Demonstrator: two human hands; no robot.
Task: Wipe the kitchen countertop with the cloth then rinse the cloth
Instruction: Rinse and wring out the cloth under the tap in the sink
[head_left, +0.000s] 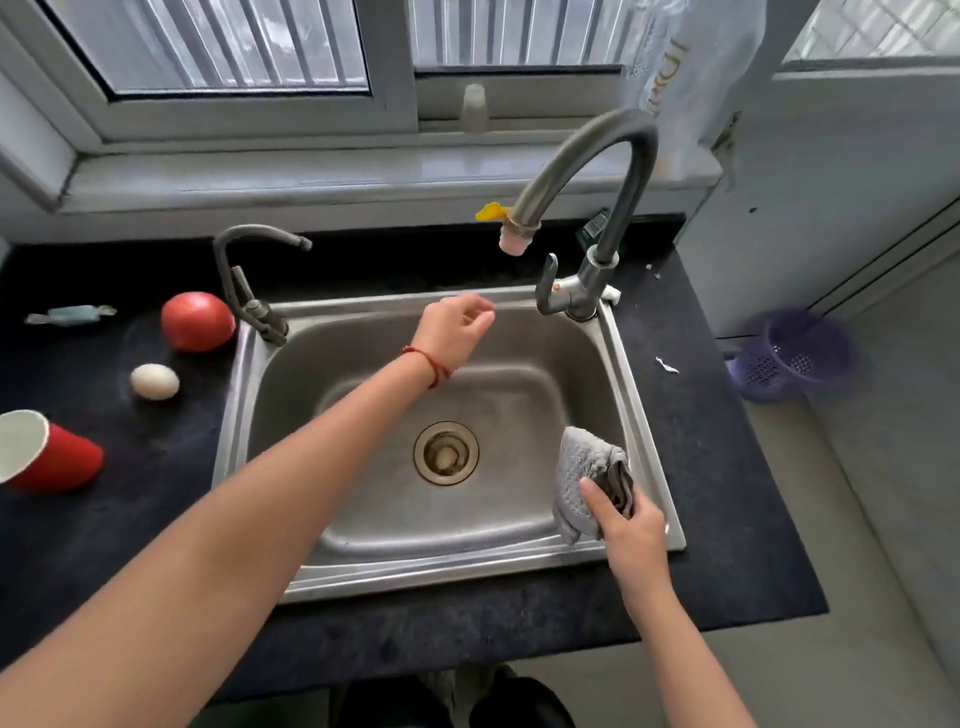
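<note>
One grey cloth (589, 480) hangs bunched in our right hand (631, 525), fingers and thumb clamped around its folds, just above the right inner wall of the steel sink (363, 519). Left of that hand, at the basin floor, sits the round drain (445, 453). Our left hand (454, 327) reaches across the basin toward its far rim, holding nothing, fingers loosely curled and slightly parted; a red string bracelet (428, 364) circles its wrist. Just right of the left hand stands the tall curved faucet (592, 208), its lever handle (546, 285) close to our fingertips but not touching them. We see no water running from the spout. Left of the left forearm, a smaller tap (249, 280) rises at the sink's corner. Further left on the dark countertop (691, 493) lie a tomato (197, 321), an egg (154, 381), a wrapped candy (70, 314) and a tipped red cup (49, 457). Well right of our right hand, off the counter, rests a purple basket (795, 353).
</note>
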